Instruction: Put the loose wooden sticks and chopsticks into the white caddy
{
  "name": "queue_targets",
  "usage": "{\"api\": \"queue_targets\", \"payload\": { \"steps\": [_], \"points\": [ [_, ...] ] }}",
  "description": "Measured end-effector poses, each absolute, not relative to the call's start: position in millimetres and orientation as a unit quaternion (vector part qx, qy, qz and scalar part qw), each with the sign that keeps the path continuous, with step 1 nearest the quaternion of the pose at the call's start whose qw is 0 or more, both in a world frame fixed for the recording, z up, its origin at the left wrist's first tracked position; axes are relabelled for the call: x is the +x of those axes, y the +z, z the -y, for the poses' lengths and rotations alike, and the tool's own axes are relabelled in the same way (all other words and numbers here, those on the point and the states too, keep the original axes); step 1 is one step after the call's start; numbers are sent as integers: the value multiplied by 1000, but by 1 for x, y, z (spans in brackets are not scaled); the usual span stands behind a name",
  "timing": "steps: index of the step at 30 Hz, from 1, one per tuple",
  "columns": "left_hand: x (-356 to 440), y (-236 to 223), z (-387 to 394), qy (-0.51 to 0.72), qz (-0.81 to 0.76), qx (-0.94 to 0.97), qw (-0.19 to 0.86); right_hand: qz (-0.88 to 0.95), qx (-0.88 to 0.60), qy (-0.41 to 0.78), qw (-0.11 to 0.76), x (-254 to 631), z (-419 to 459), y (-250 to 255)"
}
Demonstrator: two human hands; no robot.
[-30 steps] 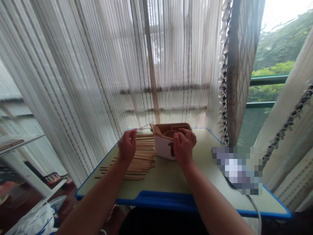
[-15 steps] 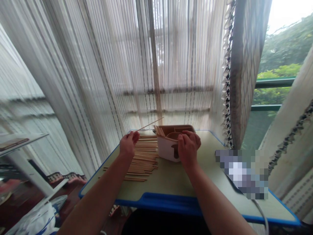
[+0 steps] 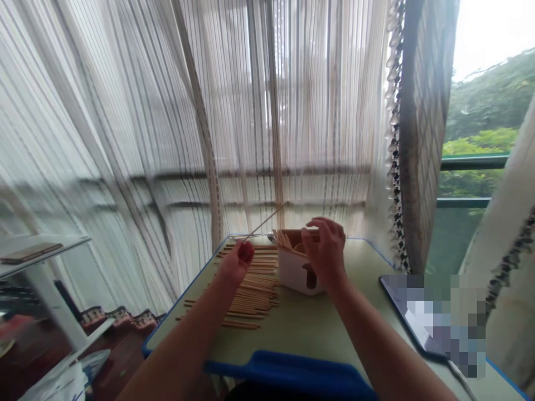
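My left hand [image 3: 237, 263] is closed round one end of a thin wooden chopstick [image 3: 267, 221], which slants up and to the right. Below that hand, many chopsticks [image 3: 254, 291] lie side by side on the table. To their right stands a white and brown utensil box [image 3: 292, 273] with dividers; several chopsticks [image 3: 285, 239] lean in its left compartment. Over the box's right side is my right hand [image 3: 326, 245], its thumb and fingers apart. It hides part of the box, and I cannot tell whether it touches the rim.
A metal spoon or ladle [image 3: 271, 238] lies behind the chopsticks, beside the box. The pale table [image 3: 292, 334] has a blue edge. On its right is a partly blurred tablet-like device [image 3: 401, 295] with a cable. Sheer curtains [image 3: 234, 111] hang behind the table.
My right hand has loosened from the box's rim and its fingers have spread. My left hand still holds the chopstick, now tilted more steeply. The whole view has shifted slightly.
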State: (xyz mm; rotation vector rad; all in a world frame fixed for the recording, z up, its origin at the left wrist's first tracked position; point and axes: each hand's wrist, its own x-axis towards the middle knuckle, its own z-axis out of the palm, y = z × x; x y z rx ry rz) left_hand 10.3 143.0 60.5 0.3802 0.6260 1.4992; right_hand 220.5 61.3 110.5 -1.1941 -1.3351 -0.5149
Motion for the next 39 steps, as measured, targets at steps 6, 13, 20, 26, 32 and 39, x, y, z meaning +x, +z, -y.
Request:
{"api": "queue_targets", "payload": {
  "steps": [6, 13, 20, 26, 32, 39],
  "points": [
    [10, 53, -148, 643, -273, 187, 690, 706, -486, -42, 514, 192, -87, 181],
    [10, 42, -165, 625, -266, 232, 696, 730, -467, -91, 490, 203, -105, 181],
    [-3, 43, -181, 638, -282, 231, 679, 736, -484, -36, 471, 219, -131, 178],
    [-16, 47, -187, 656, -277, 221, 666, 709, -442, 88, 543, 204, -141, 173],
    [-4, 48, -174, 651, -289, 249, 656, 695, -367, 145, 601, 201, -133, 172],
    [15, 43, -155, 611, -319, 348, 636, 670, -331, 79, 659, 208, -110, 178]
  ]
}}
